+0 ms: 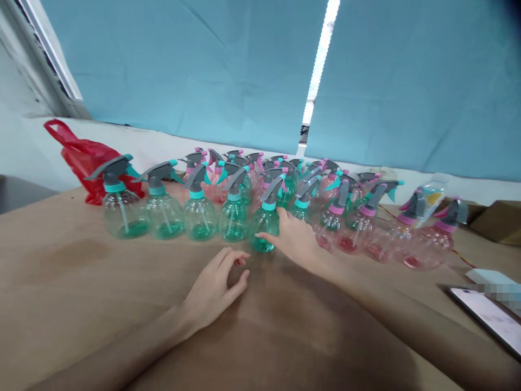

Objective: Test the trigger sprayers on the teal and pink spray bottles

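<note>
My right hand [295, 236] grips a green spray bottle [260, 231] from its right side, with the thumb across the lower front. The bottle stands upright, with a turquoise collar and a grey trigger head. To the left and nearer to me, my left hand [217, 288] hovers low over the table, fingers loosely bent and apart from the thumb, holding nothing. Another green spray bottle [233, 222] stands just left of the gripped one. On the right side of the front row are pink spray bottles [350, 233] with pink collars.
Several more green and pink spray bottles [287, 187] crowd behind the front row on the wooden table [81, 293]. A red plastic bag [91, 157] sits at the far left. At the right lie a phone [488, 315] and a cardboard box [499, 222]. A blue curtain [183, 70] hangs behind.
</note>
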{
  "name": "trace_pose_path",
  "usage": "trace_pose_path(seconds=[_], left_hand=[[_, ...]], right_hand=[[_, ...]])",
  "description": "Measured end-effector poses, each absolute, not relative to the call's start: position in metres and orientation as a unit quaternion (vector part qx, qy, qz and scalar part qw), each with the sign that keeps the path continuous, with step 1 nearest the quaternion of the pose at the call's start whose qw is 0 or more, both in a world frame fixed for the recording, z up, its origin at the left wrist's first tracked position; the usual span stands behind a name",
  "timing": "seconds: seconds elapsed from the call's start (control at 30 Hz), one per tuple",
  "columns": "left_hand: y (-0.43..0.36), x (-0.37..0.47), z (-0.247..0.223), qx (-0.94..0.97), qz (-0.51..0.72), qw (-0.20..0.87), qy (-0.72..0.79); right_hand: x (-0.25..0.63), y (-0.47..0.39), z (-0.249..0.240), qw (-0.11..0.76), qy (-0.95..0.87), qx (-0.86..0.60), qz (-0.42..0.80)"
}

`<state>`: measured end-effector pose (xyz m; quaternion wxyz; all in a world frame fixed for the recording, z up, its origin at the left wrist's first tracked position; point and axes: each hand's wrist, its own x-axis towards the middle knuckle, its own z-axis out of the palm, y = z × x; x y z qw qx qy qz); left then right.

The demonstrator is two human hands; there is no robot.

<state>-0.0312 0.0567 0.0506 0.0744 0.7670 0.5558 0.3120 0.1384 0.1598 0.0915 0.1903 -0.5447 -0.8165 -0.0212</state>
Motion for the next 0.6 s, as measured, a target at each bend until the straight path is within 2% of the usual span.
trace_pose_path(seconds=[0.6], left_hand=[[0.059,-0.031,0.05,0.764,0.294,0.096,0.566]], right_hand=[[0.127,0.177,0.09,0.207,-0.802,-0.56,-0.018]])
